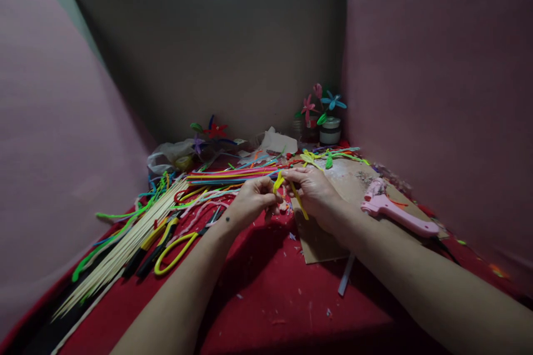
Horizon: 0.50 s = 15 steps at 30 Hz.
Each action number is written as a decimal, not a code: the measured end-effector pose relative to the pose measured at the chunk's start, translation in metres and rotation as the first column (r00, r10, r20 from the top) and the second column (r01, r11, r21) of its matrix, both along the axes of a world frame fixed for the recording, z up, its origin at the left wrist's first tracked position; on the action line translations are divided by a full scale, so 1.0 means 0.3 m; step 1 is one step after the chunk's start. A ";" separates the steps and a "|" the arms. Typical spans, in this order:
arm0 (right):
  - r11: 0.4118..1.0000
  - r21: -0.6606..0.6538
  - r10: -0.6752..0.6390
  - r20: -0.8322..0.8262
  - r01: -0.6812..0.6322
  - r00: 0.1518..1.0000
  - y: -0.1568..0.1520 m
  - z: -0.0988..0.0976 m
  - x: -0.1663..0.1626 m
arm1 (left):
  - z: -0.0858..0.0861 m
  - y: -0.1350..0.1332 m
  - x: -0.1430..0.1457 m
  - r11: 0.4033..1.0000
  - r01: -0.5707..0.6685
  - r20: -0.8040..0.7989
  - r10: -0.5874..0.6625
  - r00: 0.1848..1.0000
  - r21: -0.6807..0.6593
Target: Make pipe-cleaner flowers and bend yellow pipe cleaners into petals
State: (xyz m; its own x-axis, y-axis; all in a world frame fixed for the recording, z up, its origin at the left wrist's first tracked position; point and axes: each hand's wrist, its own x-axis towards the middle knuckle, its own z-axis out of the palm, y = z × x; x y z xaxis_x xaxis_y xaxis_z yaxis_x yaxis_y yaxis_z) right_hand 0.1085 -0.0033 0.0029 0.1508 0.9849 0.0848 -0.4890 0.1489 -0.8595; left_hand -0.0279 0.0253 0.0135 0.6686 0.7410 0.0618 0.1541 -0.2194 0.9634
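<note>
Both my hands meet over the red cloth (270, 299) near the middle. My left hand (250, 199) and my right hand (314, 191) are closed in a pinch on a yellow pipe cleaner (296, 199). One end of it is bent into a loop between my fingers, and the other end hangs down below my right hand. A row of coloured pipe cleaners (231, 176) lies just behind my hands.
A bundle of wooden sticks (125, 244) and yellow-handled scissors (175, 249) lie at the left. A pink glue gun (395, 213) rests on cardboard (318, 244) at the right. Pipe-cleaner flowers stand in a jar (330, 130) at the back. Panels wall in three sides.
</note>
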 end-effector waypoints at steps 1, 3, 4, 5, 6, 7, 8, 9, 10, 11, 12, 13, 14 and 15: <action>1.000 0.003 0.000 0.007 0.000 1.000 0.000 0.002 0.001 | 0.005 0.001 -0.004 1.000 0.025 0.018 -0.025 1.000 -0.018; 1.000 0.014 -0.012 0.024 0.011 1.000 0.000 0.006 0.001 | 0.013 0.002 -0.011 0.997 0.069 0.051 -0.068 0.996 -0.035; 1.000 0.017 -0.022 0.033 0.021 0.999 0.000 0.008 0.002 | 0.015 0.002 -0.013 0.997 0.074 0.061 -0.072 0.996 -0.037; 0.999 0.015 -0.036 0.040 0.035 0.999 0.000 0.010 0.002 | 0.016 0.001 -0.014 0.997 0.067 0.065 -0.064 0.996 -0.039; 0.999 0.008 -0.047 0.047 0.047 0.998 0.000 0.012 0.002 | 0.017 0.001 -0.015 0.998 0.051 0.066 -0.048 0.997 -0.040; 0.998 0.004 -0.058 0.054 0.058 0.997 -0.001 0.015 0.003 | 0.016 0.001 -0.016 0.999 0.035 0.066 -0.032 0.997 -0.039; 0.998 0.004 -0.067 0.063 0.067 0.996 -0.003 0.018 0.005 | 0.015 0.000 -0.017 0.999 0.025 0.066 -0.022 0.998 -0.039; 0.997 0.010 -0.077 0.071 0.076 0.995 -0.005 0.022 0.006 | 0.015 0.000 -0.018 0.999 0.021 0.068 -0.018 0.998 -0.037; 0.996 0.022 -0.085 0.080 0.084 0.993 -0.007 0.027 0.008 | 0.014 0.001 -0.020 0.999 0.017 0.074 -0.015 0.997 -0.035; 0.995 0.037 -0.093 0.091 0.090 0.991 -0.010 0.031 0.010 | 0.013 0.002 -0.022 0.999 0.012 0.082 -0.009 0.997 -0.034; 0.994 0.051 -0.100 0.105 0.095 0.989 -0.012 0.035 0.011 | 0.012 0.004 -0.024 0.999 0.002 0.089 0.001 0.996 -0.036; 0.993 0.063 -0.105 0.118 0.098 0.987 -0.013 0.038 0.012 | 0.011 0.006 -0.027 0.999 -0.008 0.096 0.012 0.995 -0.045; 0.992 0.073 -0.111 0.130 0.102 0.985 -0.014 0.040 0.012 | 0.011 0.009 -0.029 0.998 -0.013 0.102 0.019 0.995 -0.062; 0.991 0.083 -0.118 0.137 0.108 0.984 -0.014 0.039 0.013 | 0.011 0.011 -0.031 0.996 -0.013 0.108 0.022 0.994 -0.084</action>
State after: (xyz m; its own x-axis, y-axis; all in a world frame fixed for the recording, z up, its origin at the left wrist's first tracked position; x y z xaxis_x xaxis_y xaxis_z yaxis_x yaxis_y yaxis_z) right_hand 0.1123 -0.0075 0.0147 0.2419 0.9522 0.1864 -0.3402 0.2632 -0.9028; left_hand -0.0372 0.0287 0.0167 0.6484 0.7579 0.0711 0.0509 -0.1363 0.9894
